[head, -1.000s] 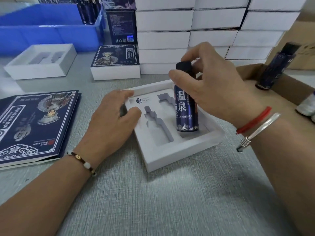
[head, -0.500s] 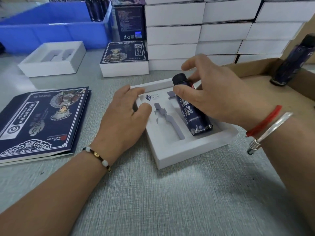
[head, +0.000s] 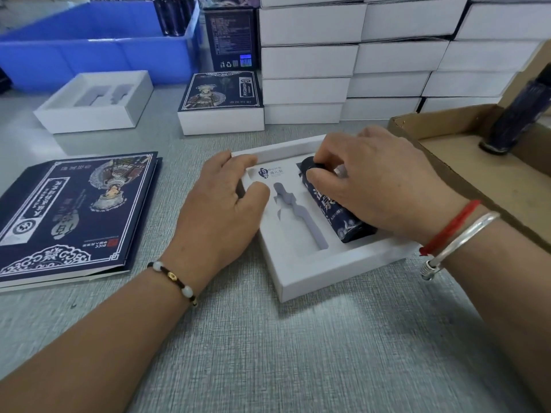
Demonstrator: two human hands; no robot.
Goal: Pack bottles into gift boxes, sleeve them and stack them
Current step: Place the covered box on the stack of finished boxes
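A white gift box tray point(head: 331, 272) with two moulded slots lies on the grey table in front of me. A dark blue bottle point(head: 346, 225) with a black cap lies nearly flat in the right slot. My right hand point(head: 378, 186) grips the bottle near its cap, fingers curled over it. The left slot point(head: 301, 216) holds nothing. My left hand point(head: 220, 210) rests on the tray's left edge, its thumb lying on the insert and its fingers over the far corner.
Flat dark blue printed sleeves point(head: 65, 216) lie at the left. An open white tray point(head: 95, 102) and a sleeved box point(head: 222, 105) sit behind. White boxes point(head: 357, 58) are stacked at the back. A cardboard carton point(head: 477, 162) at the right holds another bottle point(head: 518, 114). A blue bin point(head: 98, 46) stands far left.
The bottle went from standing upright in the right slot to lying almost flat in it, tipped down by my right hand. My left hand stayed on the tray's left edge.
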